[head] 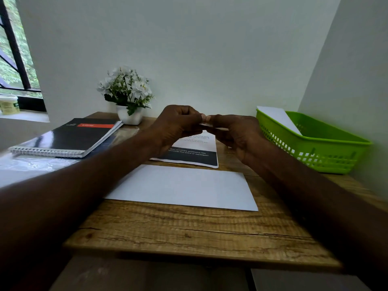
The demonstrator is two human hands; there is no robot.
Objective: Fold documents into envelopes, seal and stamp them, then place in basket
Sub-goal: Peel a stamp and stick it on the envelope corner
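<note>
A white envelope (184, 186) lies flat on the wooden desk (189, 229) in front of me. Behind it lies a printed document (195, 153) with a dark band along its near edge. Above that document my left hand (178, 124) and my right hand (235, 133) meet fingertip to fingertip and pinch a tiny white piece (204, 123), probably a stamp; most of it is hidden by the fingers. A green plastic basket (327, 152) stands at the right with a white envelope (277, 117) leaning inside it.
A spiral notebook (69, 137) with a black cover lies at the left on a clear plastic sheet. A white pot of white flowers (128, 95) stands at the back by the wall. The wall closes in at the right behind the basket.
</note>
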